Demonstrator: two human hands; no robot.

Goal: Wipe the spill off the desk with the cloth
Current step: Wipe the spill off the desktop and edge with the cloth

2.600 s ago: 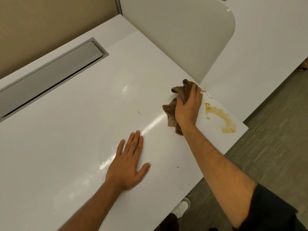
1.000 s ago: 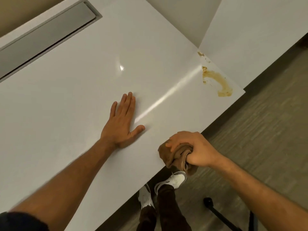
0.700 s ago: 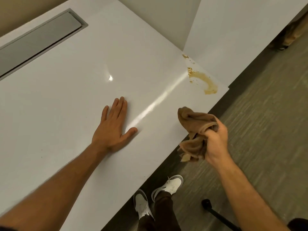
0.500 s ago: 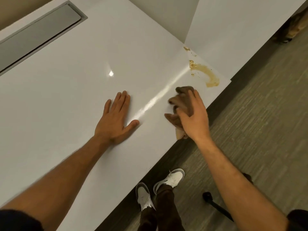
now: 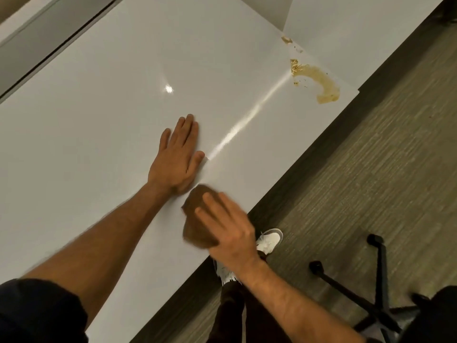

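The left hand (image 5: 176, 157) is lying flat on the white bench (image 5: 99, 120), palm down, fingers together and stretched out, thumb angled to the side; it is grasping nothing. Just beside its wrist, the right hand (image 5: 228, 231) is pressing down on a brown cloth (image 5: 195, 219), fingers spread over the top of the bunched fabric, which is blurring a little in this view. The cloth is sitting on the bench close to the near edge, touching or almost touching the heel of the left hand; the blur is making it hard to tell which. Whether the right fingers are actually curling around the cloth or only pushing on it, I cannot tell.

The spill (image 5: 319, 80) is lying well apart from the cloth, at the far right corner of the bench: a yellowish-brown curved smear with a crusty patch at its upper end and a few small specks scattered nearby. A smaller brown spot (image 5: 286, 40) is sitting further back along the same edge, next to the upright white divider panel (image 5: 269, 8).

A grey recessed cable tray (image 5: 49, 38) is running along the far left of the bench. Below the near edge, white sneakers (image 5: 268, 242) are showing on the grey floor (image 5: 371, 169), and the black legs of a chair base (image 5: 371, 293) are spreading out to the right.
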